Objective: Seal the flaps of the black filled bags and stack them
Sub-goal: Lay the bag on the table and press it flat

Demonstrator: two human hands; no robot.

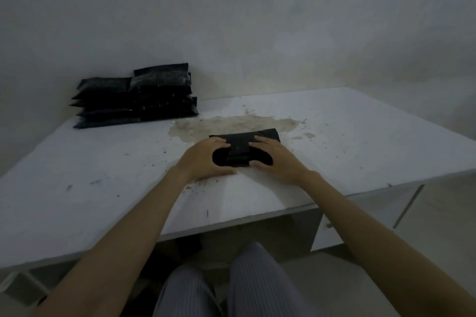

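A black filled bag [242, 145] lies flat near the middle of the white table [360, 141]. My left hand [203, 159] grips its left end, fingers curved over the top and thumb along the near edge. My right hand [278, 158] grips the right end the same way. The bag's near edge is partly hidden by my thumbs. A stack of black filled bags [136, 96] sits at the table's far left, against the wall.
A brownish stain [231, 123] and scattered crumbs mark the tabletop behind the bag. The grey wall [257, 20] rises just behind the table. The table's front edge [231, 221] runs above my lap, with a drawer front [360, 221] at the lower right.
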